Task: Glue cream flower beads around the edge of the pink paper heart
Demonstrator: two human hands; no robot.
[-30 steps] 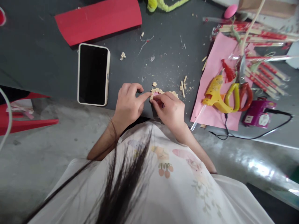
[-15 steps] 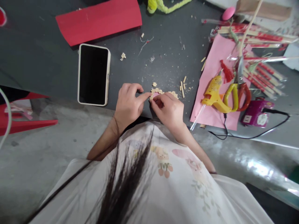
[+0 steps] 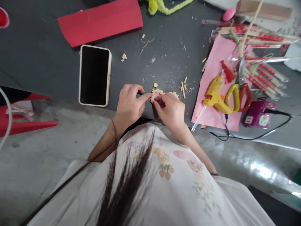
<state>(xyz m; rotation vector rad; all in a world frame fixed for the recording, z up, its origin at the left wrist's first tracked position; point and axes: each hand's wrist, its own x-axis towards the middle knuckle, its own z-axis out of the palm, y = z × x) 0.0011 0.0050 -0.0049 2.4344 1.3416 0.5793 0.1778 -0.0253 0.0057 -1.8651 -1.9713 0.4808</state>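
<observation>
A small pink piece (image 3: 156, 94) edged with clusters of cream, bead-like bits lies on the dark table near its front edge. My left hand (image 3: 130, 102) is beside it on the left, fingers curled, one straight digit pressed against the piece's left edge. From the right, my right hand (image 3: 170, 110) covers much of the piece. Its thumb and forefinger are pinched together at the lower left edge; what is between them is too small to make out. A loose cream cluster (image 3: 155, 85) sits just above the piece. Short cream sticks (image 3: 183, 89) lie to the right.
A phone (image 3: 95, 75) lies left of my hands, below a curved red sheet (image 3: 101, 23). On the right, a pink sheet (image 3: 199, 106) bears a yellow glue gun (image 3: 215, 94) and scissors (image 3: 241, 70). Wrapped sticks (image 3: 265, 73) and a corded purple box (image 3: 258, 114) are beside them.
Both hands stay in nearly the same place at the pink piece. The view has shifted very slightly; nothing on the table has visibly moved.
</observation>
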